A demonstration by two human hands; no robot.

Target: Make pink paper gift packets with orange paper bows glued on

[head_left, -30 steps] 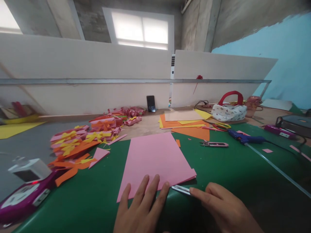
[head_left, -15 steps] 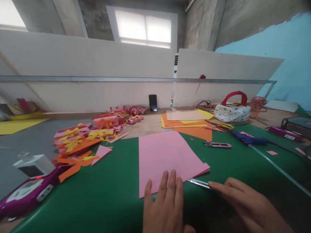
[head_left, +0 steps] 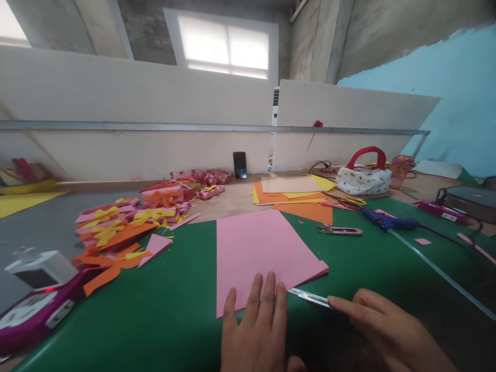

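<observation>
Green surface (head_left: 166,310) carries the pink paper (head_left: 259,248), directly before the person; left hand (head_left: 253,330) lies flat across its near edge, fingers slightly spread; right hand (head_left: 391,328) holds a slim metal tool (head_left: 310,297), forefinger upon it, thumb beyond my sight; I advise firm left pressure, tool kept low, fingertips clear of its point.

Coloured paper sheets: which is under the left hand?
The large pink four-sided paper sheet, with the left hand on it; the stacked orange, yellow and pale sheets lie farther back, untouched.
</observation>
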